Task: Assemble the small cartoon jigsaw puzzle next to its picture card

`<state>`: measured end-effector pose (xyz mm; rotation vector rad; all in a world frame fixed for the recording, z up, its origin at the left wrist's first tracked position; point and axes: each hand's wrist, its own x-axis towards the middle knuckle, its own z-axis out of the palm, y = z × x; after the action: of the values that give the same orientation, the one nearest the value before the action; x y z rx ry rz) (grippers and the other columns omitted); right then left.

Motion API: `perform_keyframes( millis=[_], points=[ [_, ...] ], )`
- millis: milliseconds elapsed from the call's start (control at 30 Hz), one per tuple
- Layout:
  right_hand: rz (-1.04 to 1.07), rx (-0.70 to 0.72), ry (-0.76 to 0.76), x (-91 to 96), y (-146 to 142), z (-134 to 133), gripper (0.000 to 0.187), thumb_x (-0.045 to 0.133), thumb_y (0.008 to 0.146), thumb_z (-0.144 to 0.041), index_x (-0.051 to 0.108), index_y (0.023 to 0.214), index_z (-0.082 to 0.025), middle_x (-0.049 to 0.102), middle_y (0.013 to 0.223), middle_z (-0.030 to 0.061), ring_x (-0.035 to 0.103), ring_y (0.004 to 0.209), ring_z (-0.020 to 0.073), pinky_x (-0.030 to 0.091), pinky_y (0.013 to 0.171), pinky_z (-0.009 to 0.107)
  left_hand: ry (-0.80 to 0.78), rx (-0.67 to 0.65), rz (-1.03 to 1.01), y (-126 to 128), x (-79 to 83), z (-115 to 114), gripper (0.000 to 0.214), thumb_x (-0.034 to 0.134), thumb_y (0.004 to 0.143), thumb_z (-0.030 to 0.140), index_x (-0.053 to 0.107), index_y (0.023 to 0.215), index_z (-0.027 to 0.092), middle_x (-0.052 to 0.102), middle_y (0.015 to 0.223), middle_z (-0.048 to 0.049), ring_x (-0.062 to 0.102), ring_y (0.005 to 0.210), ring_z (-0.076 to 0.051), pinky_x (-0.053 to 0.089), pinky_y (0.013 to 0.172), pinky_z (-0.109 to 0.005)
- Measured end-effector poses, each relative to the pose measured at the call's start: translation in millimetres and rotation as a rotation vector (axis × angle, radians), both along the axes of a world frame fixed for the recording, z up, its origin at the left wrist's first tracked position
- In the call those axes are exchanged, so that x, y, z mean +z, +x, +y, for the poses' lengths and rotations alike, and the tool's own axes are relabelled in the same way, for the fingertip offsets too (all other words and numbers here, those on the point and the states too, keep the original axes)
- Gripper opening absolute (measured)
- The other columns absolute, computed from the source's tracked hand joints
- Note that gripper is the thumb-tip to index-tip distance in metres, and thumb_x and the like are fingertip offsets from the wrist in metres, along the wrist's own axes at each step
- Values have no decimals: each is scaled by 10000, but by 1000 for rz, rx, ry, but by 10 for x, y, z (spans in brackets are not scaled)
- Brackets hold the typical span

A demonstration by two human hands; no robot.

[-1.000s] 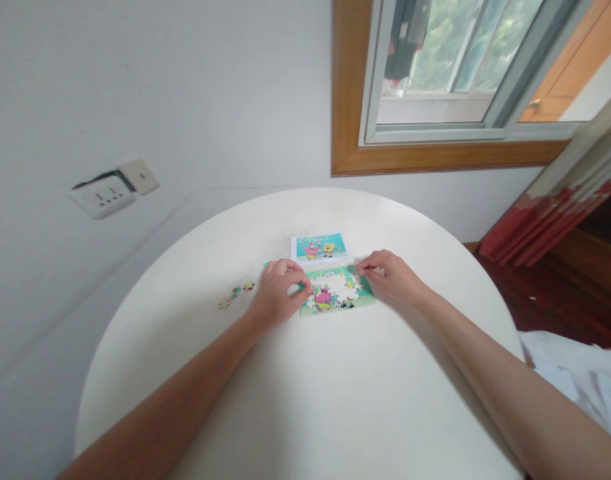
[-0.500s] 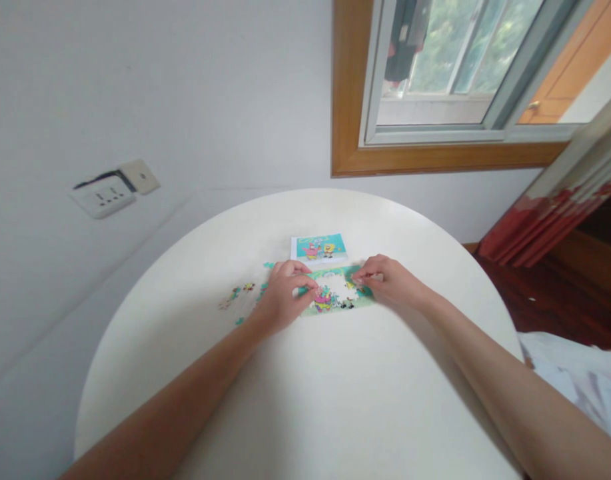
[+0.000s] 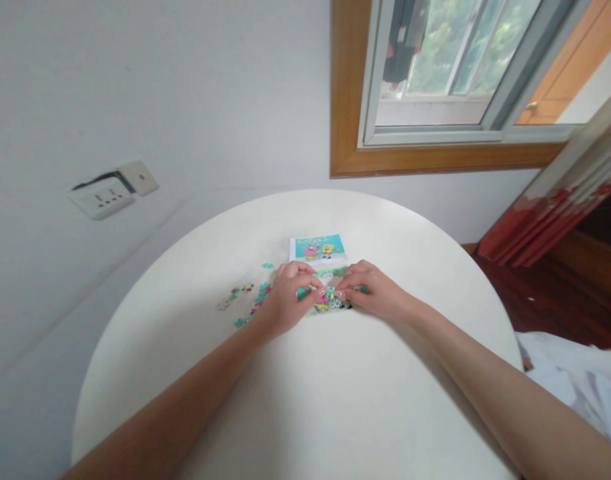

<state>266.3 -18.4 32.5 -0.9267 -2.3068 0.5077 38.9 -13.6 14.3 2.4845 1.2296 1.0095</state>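
A partly assembled jigsaw puzzle with a cartoon picture and a green border lies flat on the white table. Over its left side is my left hand, thumb and fingers pinched at a small puzzle piece near the middle. My right hand reaches in from the other side, also closed in a pinch on a puzzle piece, its fingertips close to those of the left. The hands cover both sides of the puzzle, and the pieces between the fingertips are mostly hidden. Just behind is a box printed with two cartoon figures.
Loose puzzle pieces lie left of my left hand, with paler ones farther left. The round white table stands against a wall with a socket. A window and a red-and-white curtain are at the right.
My right hand has moved left from the puzzle's right edge toward its middle, close to my left fingertips. My left hand has shifted slightly right.
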Motion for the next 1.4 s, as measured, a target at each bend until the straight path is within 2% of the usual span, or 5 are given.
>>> perform_keyframes(
  millis=[333,600,1067,1233,1400],
  points=[
    [63,-114,-16,20,92,99,254,524,918,-320,747,858,-212,705,821,36,596,843,165,407,836,293,17,55,-8,96,50,-26,79,630,837,271,700,842,233,587,1044,-43,513,1067,-230,376,985,-416],
    [7,-346,17,-65,308,281,269,505,923,-296,749,864,-200,711,788,48,590,784,174,412,741,280,-74,78,129,63,-29,231,82,654,820,286,724,789,256,597,1055,-41,511,1102,-241,345,1003,-449],
    [-51,-336,18,-48,314,283,283,495,925,-272,741,820,-179,682,777,55,566,776,167,388,763,273,-146,60,212,170,-30,354,83,691,771,318,758,760,270,604,1026,-36,500,1104,-251,329,1034,-441],
    [-77,-313,8,-20,310,272,299,485,927,-281,739,816,-169,670,760,56,550,750,158,379,747,263,-156,35,268,217,59,336,126,662,792,346,753,796,257,585,1038,-40,468,1125,-255,322,1035,-431],
    [-83,-288,4,-22,319,251,301,478,925,-277,742,826,-168,683,780,58,562,766,161,381,761,263,-146,39,247,23,319,339,179,596,837,371,734,846,257,572,1012,-34,471,1090,-236,324,1031,-409]
  ],
)
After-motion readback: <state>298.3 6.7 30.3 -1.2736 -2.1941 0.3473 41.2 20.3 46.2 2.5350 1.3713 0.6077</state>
